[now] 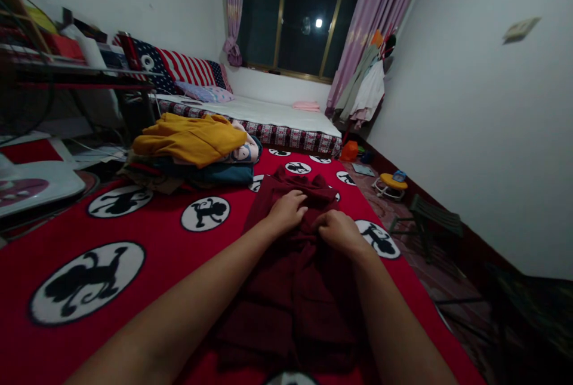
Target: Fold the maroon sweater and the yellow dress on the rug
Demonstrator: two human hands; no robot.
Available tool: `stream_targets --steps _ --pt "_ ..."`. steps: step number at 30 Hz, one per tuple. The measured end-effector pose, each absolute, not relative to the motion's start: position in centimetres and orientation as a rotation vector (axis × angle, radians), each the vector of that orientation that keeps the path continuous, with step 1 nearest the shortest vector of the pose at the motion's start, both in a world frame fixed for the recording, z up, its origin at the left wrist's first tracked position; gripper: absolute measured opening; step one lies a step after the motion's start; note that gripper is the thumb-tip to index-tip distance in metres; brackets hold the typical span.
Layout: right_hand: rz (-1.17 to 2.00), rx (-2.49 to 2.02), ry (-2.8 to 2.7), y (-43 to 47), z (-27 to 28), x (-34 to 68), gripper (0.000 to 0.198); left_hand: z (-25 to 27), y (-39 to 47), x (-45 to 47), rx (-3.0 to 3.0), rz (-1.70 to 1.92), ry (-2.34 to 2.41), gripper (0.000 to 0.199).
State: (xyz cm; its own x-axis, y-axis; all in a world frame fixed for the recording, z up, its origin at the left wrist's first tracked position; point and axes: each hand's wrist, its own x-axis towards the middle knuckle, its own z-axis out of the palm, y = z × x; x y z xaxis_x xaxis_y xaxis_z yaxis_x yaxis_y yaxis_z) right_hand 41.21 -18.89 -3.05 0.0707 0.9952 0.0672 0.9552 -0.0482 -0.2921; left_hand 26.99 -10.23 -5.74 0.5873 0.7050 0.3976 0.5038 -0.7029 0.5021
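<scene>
A maroon garment (286, 307) lies lengthwise on the red blanket (165, 236), wrinkled in the middle and bunched at its far end. Its exact kind does not show clearly. My left hand (287, 213) rests on the upper part of the cloth, fingers stretched out and a little apart. Just right of it, my right hand (341, 231) is closed, with bent fingers pinching a fold near the garment's right side. Both forearms reach in from the bottom of the view, one on each side of the garment.
Folded clothes, a mustard-yellow garment (192, 137) on top, are stacked at the blanket's far left. A cluttered desk (89, 79) stands left. Beyond is a bed (268, 111) under a window. A yellow-topped stool (393, 181) and a dark folding stool (434, 218) stand right.
</scene>
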Motion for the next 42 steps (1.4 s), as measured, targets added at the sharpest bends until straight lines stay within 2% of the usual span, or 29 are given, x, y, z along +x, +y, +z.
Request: stream_targets --steps 4,9,14,18,23,26,31,34,38,42 --pt "0.201 -1.96 -1.625 -18.1 -4.9 42.7 0.029 -8.4 -9.2 26.9 2.519 0.705 1.2 0.054" --pt "0.147 -1.813 -1.333 -16.3 -5.9 44.9 0.03 -9.1 -9.2 26.7 2.542 0.658 1.274 0.064" --pt "-0.038 -1.747 -1.544 -13.9 -5.5 46.6 0.03 -9.1 -9.2 26.8 2.543 0.683 1.257 0.066" --pt "-0.053 -1.617 -1.791 -12.5 -6.2 47.3 0.03 -9.1 -9.3 26.7 2.535 0.712 1.239 0.064" --pt "-0.057 -1.589 -1.835 -11.2 -7.2 47.9 0.024 -9.1 -9.3 26.8 2.545 0.727 1.231 0.063" --pt "0.057 -1.61 -1.807 -10.3 -6.7 48.3 0.022 -9.2 -9.3 26.8 2.545 0.727 1.23 0.063" --pt "0.732 -1.625 -1.436 -8.9 -4.2 48.5 0.013 -9.2 -9.4 26.7 2.534 0.774 1.223 0.062" --pt "0.882 -1.662 -1.315 -8.1 -3.4 48.4 0.017 -9.2 -9.5 26.6 2.523 0.842 1.24 0.065" --pt "0.769 -1.777 -1.253 -7.3 -3.8 48.2 0.016 -9.1 -9.6 26.6 2.513 0.85 1.273 0.066" --pt "0.39 -1.826 -1.218 -7.9 -4.3 46.6 0.021 -9.0 -9.7 26.7 2.516 0.817 1.306 0.071"
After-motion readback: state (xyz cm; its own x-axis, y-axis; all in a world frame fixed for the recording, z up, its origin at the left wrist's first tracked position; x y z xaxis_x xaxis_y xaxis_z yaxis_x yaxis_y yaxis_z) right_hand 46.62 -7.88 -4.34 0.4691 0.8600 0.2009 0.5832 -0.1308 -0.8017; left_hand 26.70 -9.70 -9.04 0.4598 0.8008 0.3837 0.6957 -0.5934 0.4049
